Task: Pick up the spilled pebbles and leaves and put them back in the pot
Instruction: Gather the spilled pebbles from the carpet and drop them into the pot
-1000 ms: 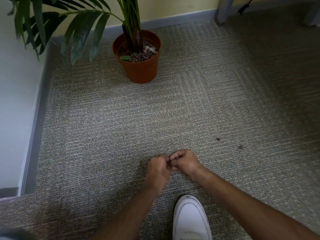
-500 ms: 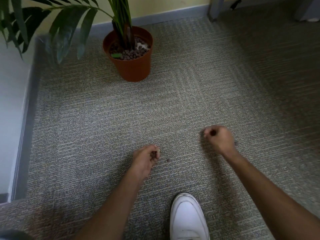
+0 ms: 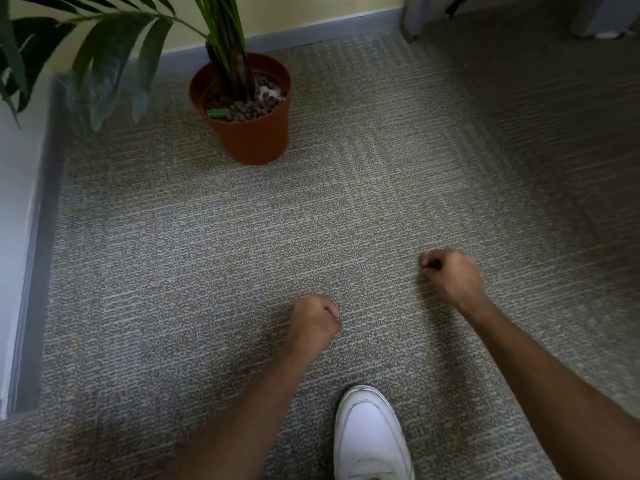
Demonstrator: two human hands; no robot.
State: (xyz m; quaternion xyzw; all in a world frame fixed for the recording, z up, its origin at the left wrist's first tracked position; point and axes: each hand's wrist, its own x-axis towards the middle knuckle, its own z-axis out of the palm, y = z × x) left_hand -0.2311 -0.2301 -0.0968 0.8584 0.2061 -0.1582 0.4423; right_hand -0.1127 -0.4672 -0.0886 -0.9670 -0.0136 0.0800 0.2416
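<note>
An orange pot (image 3: 247, 140) with a palm stands on the carpet at the back, filled with brown pebbles (image 3: 247, 109) and a green leaf piece (image 3: 217, 112). My left hand (image 3: 313, 323) is a closed fist low over the carpet in the middle, its fingers curled tight round pebbles that are hidden inside. To its right, my right hand (image 3: 452, 271) is also curled, and a dark pebble (image 3: 433, 265) shows between its thumb and fingers. I see no loose pebbles on the carpet around the hands.
Palm fronds (image 3: 104, 64) hang over the left side. A grey skirting and wall (image 3: 20, 237) run along the left. My white shoe (image 3: 370, 434) is at the bottom centre. A furniture leg (image 3: 414, 15) stands at the back right.
The hands, joined a second ago, have separated; the right went right to the two pebbles on the carpet, which no longer show. The left fist has closed fully.
</note>
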